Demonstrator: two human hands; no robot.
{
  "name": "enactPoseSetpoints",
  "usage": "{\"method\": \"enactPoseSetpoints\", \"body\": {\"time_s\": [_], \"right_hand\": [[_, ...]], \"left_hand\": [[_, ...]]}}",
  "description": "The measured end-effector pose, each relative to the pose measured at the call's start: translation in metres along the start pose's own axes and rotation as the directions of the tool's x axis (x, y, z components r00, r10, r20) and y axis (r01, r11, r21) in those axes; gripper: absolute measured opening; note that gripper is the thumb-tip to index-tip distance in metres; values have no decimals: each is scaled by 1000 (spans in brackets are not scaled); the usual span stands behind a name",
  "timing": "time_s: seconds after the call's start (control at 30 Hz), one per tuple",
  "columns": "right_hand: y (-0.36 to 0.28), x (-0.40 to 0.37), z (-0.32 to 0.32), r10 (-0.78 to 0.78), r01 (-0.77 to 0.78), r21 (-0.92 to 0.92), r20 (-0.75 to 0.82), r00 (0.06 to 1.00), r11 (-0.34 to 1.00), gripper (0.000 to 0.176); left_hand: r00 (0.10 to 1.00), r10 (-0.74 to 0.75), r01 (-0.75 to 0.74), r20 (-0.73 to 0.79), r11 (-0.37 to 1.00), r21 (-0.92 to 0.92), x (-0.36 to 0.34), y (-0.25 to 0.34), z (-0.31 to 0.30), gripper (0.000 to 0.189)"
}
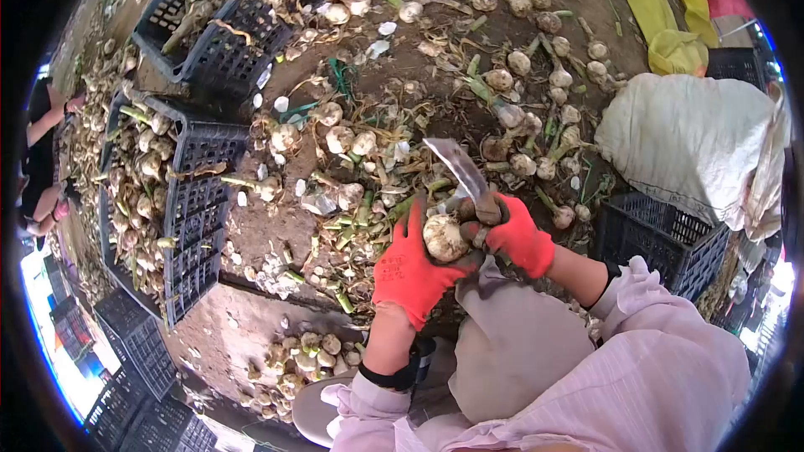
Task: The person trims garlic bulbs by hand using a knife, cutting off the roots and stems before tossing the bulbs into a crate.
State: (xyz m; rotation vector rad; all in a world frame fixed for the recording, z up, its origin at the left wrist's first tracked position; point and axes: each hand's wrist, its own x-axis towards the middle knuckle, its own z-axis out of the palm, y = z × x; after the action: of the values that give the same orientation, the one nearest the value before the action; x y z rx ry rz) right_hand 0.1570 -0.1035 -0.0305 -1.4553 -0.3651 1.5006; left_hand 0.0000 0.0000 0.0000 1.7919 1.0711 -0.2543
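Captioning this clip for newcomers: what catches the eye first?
Two red-gloved hands at centre: the left hand grips a garlic bulb, the right hand a knife. Loose garlic lies scattered beyond them, and a black crate at left holds more.

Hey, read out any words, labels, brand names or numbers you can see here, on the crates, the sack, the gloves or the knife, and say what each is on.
None: no text can be read in this view.
The black crates, white sack, knife, garlic bulb and the red gloves on the left hand and right hand show no lettering.
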Motion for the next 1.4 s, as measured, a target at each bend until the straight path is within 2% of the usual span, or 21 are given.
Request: {"method": "enactPoseSetpoints", "body": {"time_s": [0.07,0.17,0.2,0.27,0.3,0.4,0.47,0.5,0.53,0.63,0.67,0.7,0.73,0.77,0.87,1.1,1.2,1.27,1.3,1.33,1.4], "right_hand": [[-16,-12,3,-42,40,-137,-17,999,990,37],[-32,1,22,-296,327,-446,139,945,833,34],[-30,-1,20,-350,376,-489,149,925,787,35],[-19,0,18,-464,480,-558,183,867,677,36],[-13,1,18,-456,459,-486,133,880,744,37],[0,3,22,-330,322,-193,-6,944,927,37],[0,2,22,-110,114,77,-51,993,990,36],[1,1,21,-138,138,67,-9,990,988,35],[2,0,19,-163,161,58,32,986,985,35],[-16,-2,13,-124,125,2,109,986,992,35],[-32,-2,9,-91,94,-22,122,988,995,36],[-56,2,-4,111,-83,-305,78,991,949,42],[-56,9,-14,-5,86,-609,133,991,789,39],[-54,14,-21,-98,240,-824,221,970,514,37],[-58,15,-11,68,341,-897,374,925,282,45],[-53,29,0,183,412,-884,452,873,220,41],[0,45,-61,200,187,-981,174,964,-47,37],[-5,46,-58,62,58,-996,62,996,71,36],[-2,41,-54,17,-11,-989,-9,1000,147,36],[4,52,-51,64,-3,-955,16,998,297,35],[20,74,-27,26,54,-866,77,997,498,35]], "left_hand": [[999,7,-4,40,999,-51,-2,-1,5,103],[976,-6,56,216,973,-226,7,-19,-3,101],[938,16,153,345,876,-457,9,-26,3,95],[942,148,82,301,769,-634,9,-42,22,92],[940,211,44,267,701,-712,9,-38,23,91],[991,-93,95,93,995,-13,-1,0,6,88],[998,46,-18,52,899,-438,2,-22,27,90],[994,109,-80,8,781,-620,3,-27,33,91],[983,183,-120,-26,520,-846,2,-30,39,83],[943,313,-311,-112,709,-633,2,-43,33,73],[932,341,-362,-124,864,-351,-3,-40,30,59],[934,356,-357,-43,911,-209,-9,-34,23,57],[932,360,-357,41,932,-60,-14,-29,17,55],[927,354,-366,125,926,94,-16,-27,14,52],[821,564,-566,91,783,256,-15,-32,24,43],[761,611,-647,220,683,340,-25,-22,9,44],[652,702,-733,285,489,473,-50,-29,-24,41],[883,405,-464,237,673,577,-76,-61,-49,43],[971,98,-220,216,708,671,-87,-91,-61,48],[943,-209,-21,259,740,672,-95,-139,-71,50],[756,-651,380,66,519,765,-116,-176,-89,46]]}}
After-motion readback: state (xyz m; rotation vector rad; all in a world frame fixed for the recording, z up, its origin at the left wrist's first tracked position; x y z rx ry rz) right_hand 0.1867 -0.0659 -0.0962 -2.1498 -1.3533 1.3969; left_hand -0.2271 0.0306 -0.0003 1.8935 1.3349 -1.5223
